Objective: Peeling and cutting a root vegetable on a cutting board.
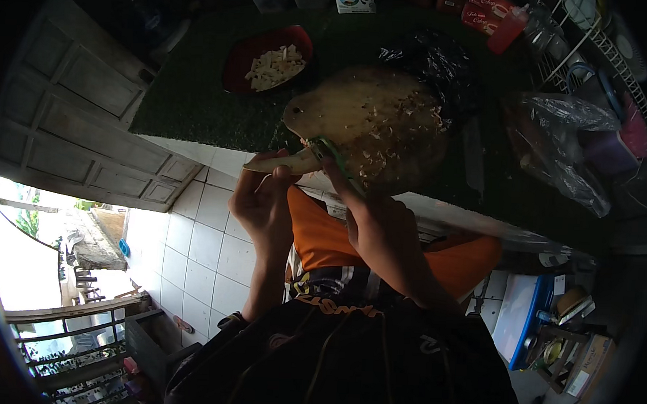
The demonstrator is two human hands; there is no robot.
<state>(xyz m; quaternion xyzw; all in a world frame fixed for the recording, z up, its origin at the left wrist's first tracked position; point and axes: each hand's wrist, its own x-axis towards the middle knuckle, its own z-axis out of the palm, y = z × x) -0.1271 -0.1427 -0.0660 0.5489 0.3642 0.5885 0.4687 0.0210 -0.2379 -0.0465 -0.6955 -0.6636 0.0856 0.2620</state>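
A pale, tapering root-like vegetable [287, 164] is held near its left end by my left hand [266, 191], just off the table's front edge. My right hand [369, 210] grips a green-handled peeler [337, 157], whose head lies against the vegetable's right end. Behind both hands, a round wooden cutting board [345, 101] with a holed handle carries brown peelings and pale scraps. A dark red bowl [237, 68] with cut pale pieces [277, 68] sits back left of the board.
On the dark green table covering [180, 109], a black plastic bag [443, 65] lies behind the board, with a knife-like blade [473, 155] to its right. A clear plastic bag [562, 143], a red bottle [507, 30] and a wire dish rack [616, 69] occupy the right side.
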